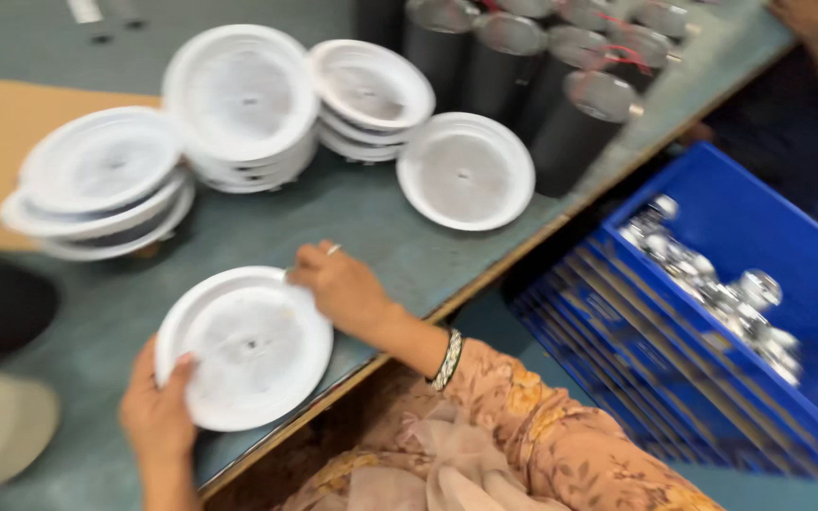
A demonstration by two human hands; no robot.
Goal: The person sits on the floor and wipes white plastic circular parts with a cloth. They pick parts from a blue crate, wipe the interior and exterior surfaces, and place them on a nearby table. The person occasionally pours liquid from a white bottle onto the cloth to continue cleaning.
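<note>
Disc [246, 346], white, round and shallow, lies flat near the counter [371, 218] edge, face up with no long axis I can see, my left hand [156, 416] clamping its near rim with its fingers pressed on it, my right hand [343, 287] pinching the far rim, apparently to steady it.

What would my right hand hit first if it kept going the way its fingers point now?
The right hand points left across the near white disc, touching its upper rim. Beyond the disc lies bare table, then probably the left stack of white discs, though depth is unclear in the blur.
</note>
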